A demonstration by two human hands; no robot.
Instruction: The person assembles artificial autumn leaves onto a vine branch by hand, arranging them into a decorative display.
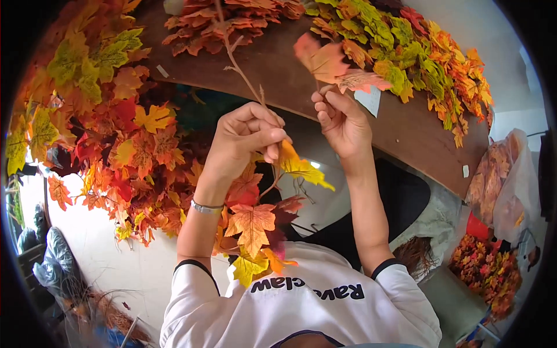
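Observation:
My left hand [249, 136] is closed around a brown artificial branch [233, 61], with bare twig stubs rising above the fist. Below the grip, orange, yellow and dark red maple leaves [252, 226] hang from the branch in front of my shirt. A yellow-orange leaf [301, 168] sits right beside the left fingertips. My right hand [346, 122] pinches the stem of an orange artificial maple leaf [325, 61], apart from the branch. A second, paler orange leaf [362, 80] shows against it at the fingertips.
A brown table [418, 136] curves ahead of me, bearing piles of green-yellow leaves [400, 55] and red-orange leaves [232, 26]. Leafy branches [133, 139] crowd the left side. At right are a clear plastic bag of leaves [505, 180] and a heap of small leaves [484, 272].

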